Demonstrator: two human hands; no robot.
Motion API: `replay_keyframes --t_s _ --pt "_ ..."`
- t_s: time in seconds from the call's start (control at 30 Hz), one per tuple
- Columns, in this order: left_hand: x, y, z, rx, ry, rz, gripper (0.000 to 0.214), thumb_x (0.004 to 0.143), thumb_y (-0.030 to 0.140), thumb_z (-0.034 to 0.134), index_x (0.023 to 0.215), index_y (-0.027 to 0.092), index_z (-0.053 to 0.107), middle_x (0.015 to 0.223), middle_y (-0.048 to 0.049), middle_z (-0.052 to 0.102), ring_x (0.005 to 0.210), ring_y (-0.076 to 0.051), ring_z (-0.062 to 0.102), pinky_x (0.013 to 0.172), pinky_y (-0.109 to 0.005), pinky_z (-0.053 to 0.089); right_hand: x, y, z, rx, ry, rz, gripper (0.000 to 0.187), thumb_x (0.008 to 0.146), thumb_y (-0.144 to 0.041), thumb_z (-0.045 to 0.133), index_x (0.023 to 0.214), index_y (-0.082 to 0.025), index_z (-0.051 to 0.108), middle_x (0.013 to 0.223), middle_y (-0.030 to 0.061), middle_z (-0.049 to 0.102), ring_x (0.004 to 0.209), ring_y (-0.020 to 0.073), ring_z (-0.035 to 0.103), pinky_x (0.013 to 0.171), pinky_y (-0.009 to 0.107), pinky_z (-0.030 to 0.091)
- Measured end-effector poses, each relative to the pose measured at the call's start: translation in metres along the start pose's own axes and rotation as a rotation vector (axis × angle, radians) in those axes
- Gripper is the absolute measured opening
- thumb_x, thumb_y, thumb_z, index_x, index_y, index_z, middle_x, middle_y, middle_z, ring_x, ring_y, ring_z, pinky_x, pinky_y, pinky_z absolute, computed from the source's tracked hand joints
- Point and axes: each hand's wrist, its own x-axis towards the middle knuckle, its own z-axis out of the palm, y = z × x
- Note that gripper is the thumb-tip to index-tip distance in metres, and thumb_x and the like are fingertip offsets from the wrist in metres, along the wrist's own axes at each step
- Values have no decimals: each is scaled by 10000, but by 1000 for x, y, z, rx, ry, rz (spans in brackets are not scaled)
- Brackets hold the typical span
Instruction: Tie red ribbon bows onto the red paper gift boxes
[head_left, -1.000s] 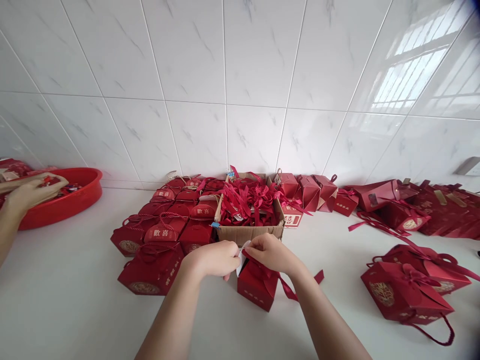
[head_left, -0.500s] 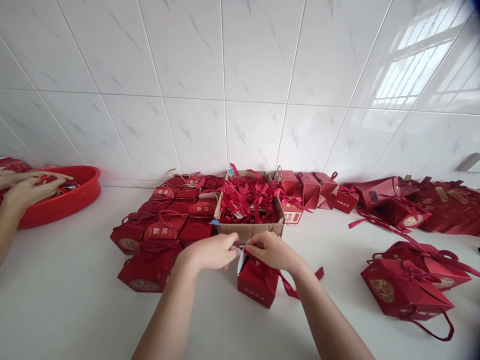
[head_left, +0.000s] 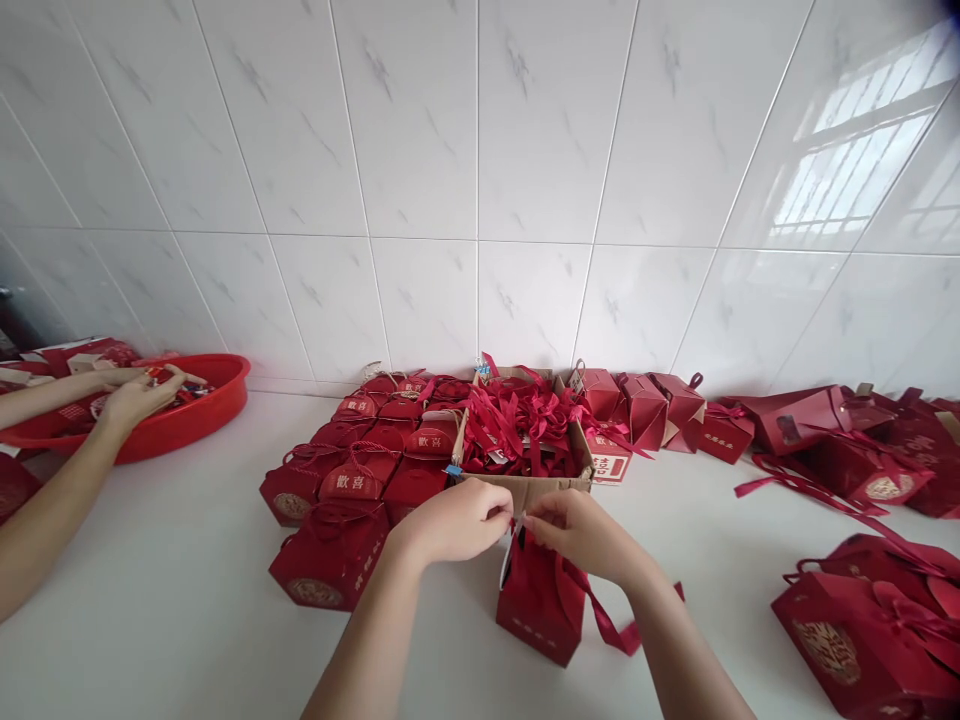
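Converging, left hand (head_left: 461, 522) and right hand (head_left: 574, 532) are pinching red box's (head_left: 541, 612) top, seemingly steadying it, forward of worktop's (head_left: 187, 640) rear edge.

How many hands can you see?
4: the person's left hand and right hand, close together at the top of the red box; a co-worker's nearer hand and farther hand, partly hidden behind it, at the red basin.
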Motion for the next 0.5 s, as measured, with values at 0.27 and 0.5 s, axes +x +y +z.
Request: replay_keyframes --t_s 0.27,0.5 --pt "-9 4 -13 -313 405 119 251 901 374 394 805 194 541 832 -11 591 774 -153 547 699 -246 427 -24 0 -29 -143 105 -33 144 815 -263 524 812 -219 661 837 31 673 741 172 587 640 291 438" --pt "-5 -2 -21 -1122 635 168 156 830 318 528 774 172 521 1027 -75 667 926 -229 661 890 -401 495 -35 15 -37 -170 47 -21 47 730 -231 623 710 -274 633 764 28 682 667 166 604 540 294 425"
